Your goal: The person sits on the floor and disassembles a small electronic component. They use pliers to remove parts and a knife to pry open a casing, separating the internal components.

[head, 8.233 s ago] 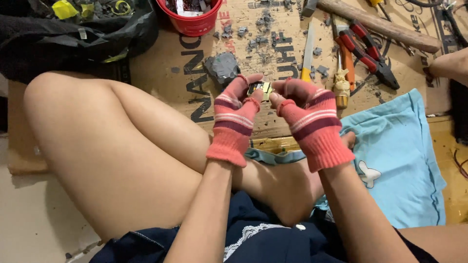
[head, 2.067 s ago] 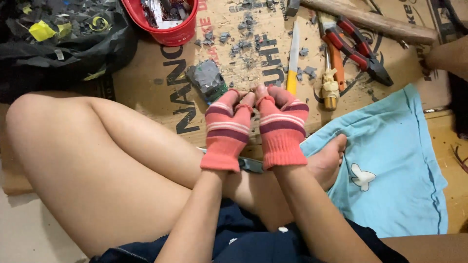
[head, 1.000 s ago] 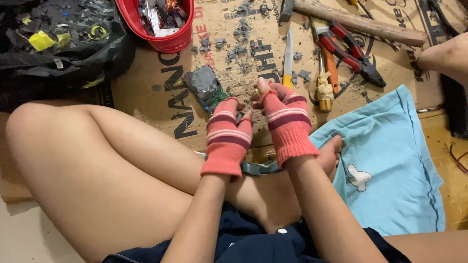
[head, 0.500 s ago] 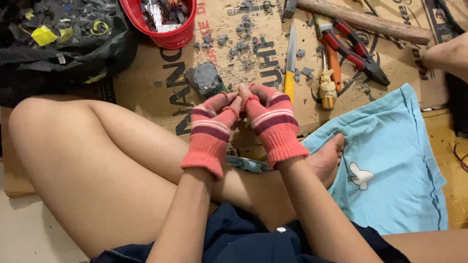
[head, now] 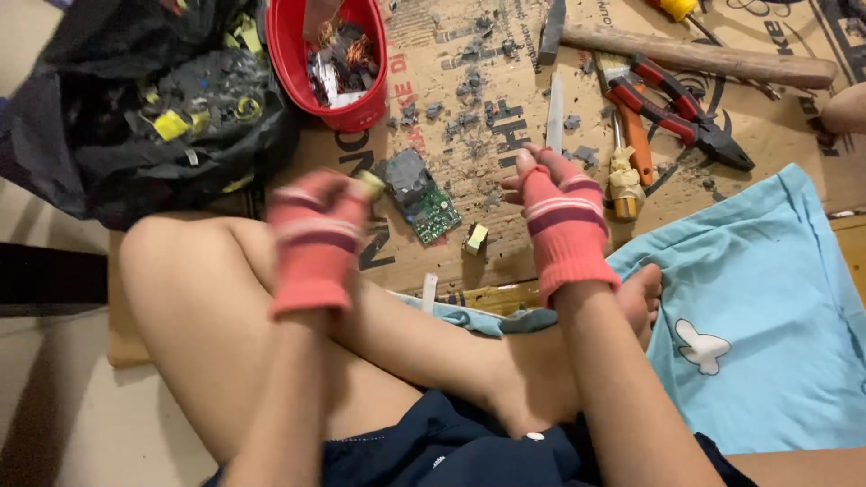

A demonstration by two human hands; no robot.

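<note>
Left hand (head: 317, 236): gloved in pink knit with darker stripes, motion-blurred. Its fingers (head: 347, 185) are closed on a small yellowish piece (head: 369, 183) at the fingertips; the shape of the piece cannot be resolved through the blur.

Right hand (head: 561, 216): same striped glove, raised above the cardboard sheet (head: 505, 81). Its fingers (head: 534, 167) are curled loosely together; whether they hold anything cannot be told.

Between the two hands, on the cardboard:
- A green circuit board (head: 431, 213), rectangular, lying flat, with a grey metal block (head: 406, 174) touching its upper end.
- A small yellow-green block (head: 475, 239), just beside the board's lower right corner.
- Grey fragments (head: 469, 90) scattered across the printed cardboard.

Beyond the right hand: a flat metal file (head: 555, 113), orange-handled pliers (head: 636, 135), red-and-black pliers (head: 690, 113) and a wooden-handled hammer (head: 704, 59).

Beyond the left hand: a red bowl (head: 298, 68) containing scrap parts, next to a black bag (head: 135, 117) holding grey and yellow debris.

A light blue cloth (head: 767, 307) lies at the right, under the person's foot (head: 640, 298).
</note>
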